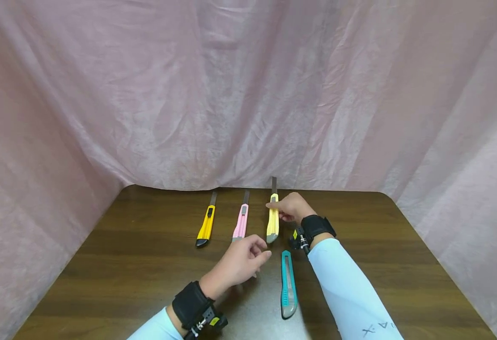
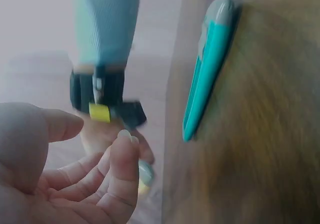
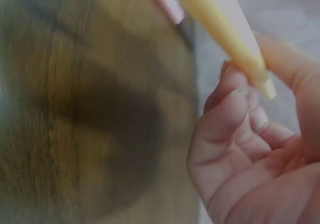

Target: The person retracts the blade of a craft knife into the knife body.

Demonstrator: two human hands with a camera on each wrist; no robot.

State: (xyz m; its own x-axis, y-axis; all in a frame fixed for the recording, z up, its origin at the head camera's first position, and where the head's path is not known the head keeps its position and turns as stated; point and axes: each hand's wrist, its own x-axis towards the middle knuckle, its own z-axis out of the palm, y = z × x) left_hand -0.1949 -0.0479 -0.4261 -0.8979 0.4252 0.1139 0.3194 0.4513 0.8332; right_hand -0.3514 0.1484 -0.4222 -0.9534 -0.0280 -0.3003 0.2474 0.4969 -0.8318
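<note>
Table's (image 1: 380, 226) teal cutter (image 1: 289, 284) escapes right-wrist view; right fingers (image 3: 227, 111) pinch lemon cutter (image 1: 273, 223).

Slim pale-yellow plastic cutter (image 1: 272, 224) and slim teal plastic cutter (image 1: 288, 284) are capped grey; brown wooden tabletop (image 1: 125, 269) is streaked darker.

Yellow cutter (image 3: 227, 31) in right hand (image 3: 252, 171)

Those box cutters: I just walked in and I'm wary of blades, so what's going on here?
A person's right hand pinches the pale yellow cutter, blade out, seemingly raised off the table. Their left hand holds nothing, fingers loosely bent. To the left lie the pink cutter and the deep yellow cutter, blades out toward the far edge. The teal cutter lies nearer, no blade protruding.
</note>
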